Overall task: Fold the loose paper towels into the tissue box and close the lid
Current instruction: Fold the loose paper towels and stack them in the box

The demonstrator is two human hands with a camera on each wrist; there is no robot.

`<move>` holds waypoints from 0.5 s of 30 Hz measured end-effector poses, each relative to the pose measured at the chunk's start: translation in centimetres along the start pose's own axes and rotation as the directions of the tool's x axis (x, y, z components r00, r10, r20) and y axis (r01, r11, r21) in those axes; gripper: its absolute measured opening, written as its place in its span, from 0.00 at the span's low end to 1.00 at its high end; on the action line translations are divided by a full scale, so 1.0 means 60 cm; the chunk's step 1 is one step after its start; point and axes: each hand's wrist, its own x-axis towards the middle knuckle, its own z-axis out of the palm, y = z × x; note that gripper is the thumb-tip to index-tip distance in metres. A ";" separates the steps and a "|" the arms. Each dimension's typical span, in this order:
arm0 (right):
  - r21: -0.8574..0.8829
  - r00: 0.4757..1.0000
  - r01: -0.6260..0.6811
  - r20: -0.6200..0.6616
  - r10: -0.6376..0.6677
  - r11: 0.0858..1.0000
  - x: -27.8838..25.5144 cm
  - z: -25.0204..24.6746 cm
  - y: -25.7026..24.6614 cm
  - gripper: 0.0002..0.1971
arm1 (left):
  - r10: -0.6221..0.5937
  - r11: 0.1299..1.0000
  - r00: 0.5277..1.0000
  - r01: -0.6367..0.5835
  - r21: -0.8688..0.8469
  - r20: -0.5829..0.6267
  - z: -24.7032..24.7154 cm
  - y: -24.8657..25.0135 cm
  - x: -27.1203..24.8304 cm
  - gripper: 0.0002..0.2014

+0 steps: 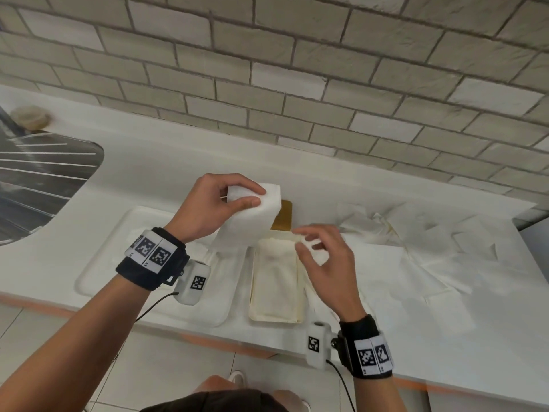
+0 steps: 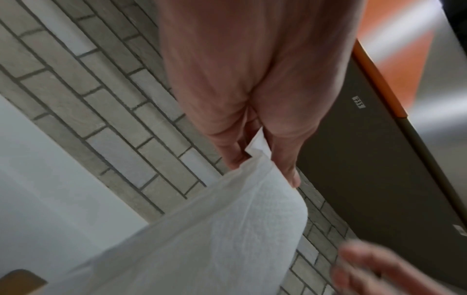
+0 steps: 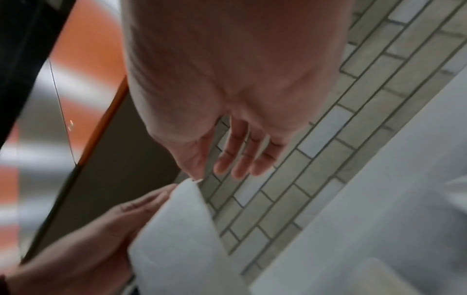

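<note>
My left hand (image 1: 255, 195) (image 2: 262, 157) pinches a folded white paper towel (image 1: 252, 215) (image 2: 202, 229) (image 3: 182, 229) by its upper edge, and the towel hangs above the far end of the open cream tissue box (image 1: 299, 315). Folded towels lie inside the box. A brown wooden lid (image 1: 283, 215) shows just behind the box. My right hand (image 1: 300, 240) (image 3: 227, 165) hovers over the box's far right corner with its fingers loosely spread and nothing in them, its thumb close to the towel's corner. A heap of loose paper towels (image 1: 416, 242) lies on the counter to the right.
A shallow white tray (image 1: 118, 263) sits left of the box, under my left wrist. A steel sink drainboard (image 1: 44, 173) is at the far left, with a round beige object (image 1: 29, 115) behind it. A brick wall (image 1: 297, 84) backs the counter.
</note>
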 end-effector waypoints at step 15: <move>0.403 0.995 -0.095 0.048 0.082 0.910 0.037 0.000 -0.053 0.06 | 0.101 0.993 0.991 -0.095 -0.070 0.085 0.041 0.018 -0.027 0.11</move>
